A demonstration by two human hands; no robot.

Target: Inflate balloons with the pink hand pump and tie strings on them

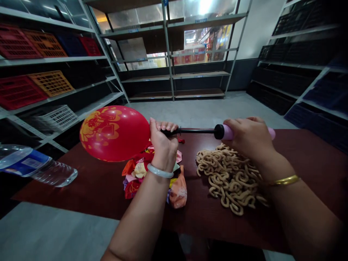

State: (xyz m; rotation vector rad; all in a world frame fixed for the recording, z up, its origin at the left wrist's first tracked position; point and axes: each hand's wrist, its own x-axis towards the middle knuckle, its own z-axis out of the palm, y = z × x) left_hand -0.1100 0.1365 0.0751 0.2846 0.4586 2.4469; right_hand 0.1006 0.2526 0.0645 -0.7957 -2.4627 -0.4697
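Observation:
A hand balloon pump is held level above the table between my two hands. My left hand is closed around its black end, next to an inflated red balloon with a yellow print; the balloon's neck is hidden by the fingers. My right hand wraps the pump's pink barrel, and a length of black rod shows between the hands. Below my left wrist lies a pile of limp coloured balloons. Under my right hand is a heap of tan, curled, rope-like pieces.
A large clear water bottle with a blue label lies tilted at the table's left side. The dark red table spans the front. Shelves with coloured crates stand left; metal racks stand behind, and dark crates at right.

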